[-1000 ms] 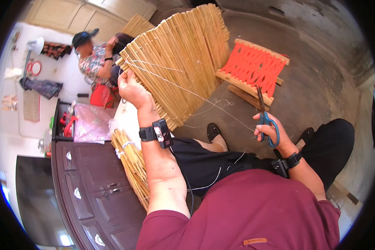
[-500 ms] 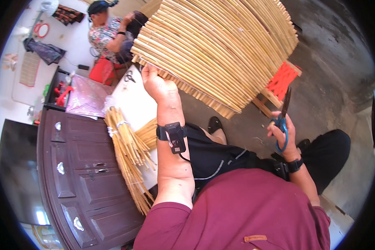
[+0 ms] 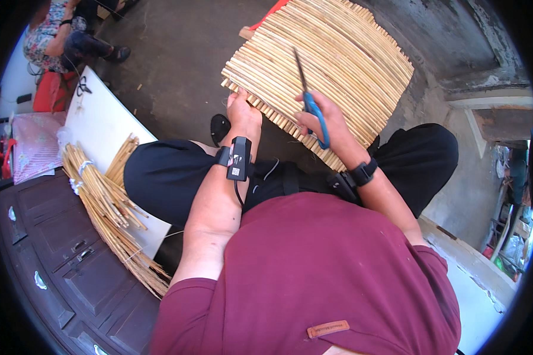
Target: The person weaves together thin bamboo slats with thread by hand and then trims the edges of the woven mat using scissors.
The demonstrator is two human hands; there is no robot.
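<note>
A mat of straight yellow reed stalks, bound side by side with thread, spreads out in front of me. My left hand is closed on the mat's near left corner, its fingertips partly hidden by the stalks. In my right hand are scissors with blue handles, their dark blades pointing away from me. The scissors are above the mat's near edge; from this view I cannot tell whether they touch it. Loose thread shows by the left corner.
At left, a white board bears a bundle of reed stalks and black scissors. A dark wooden cabinet stands beside it. Another person sits at the far left. Red material shows behind the mat.
The mat has come down from its raised, tilted position and sits flatter. My right hand has brought the scissors over the mat. My view has swung to the right.
</note>
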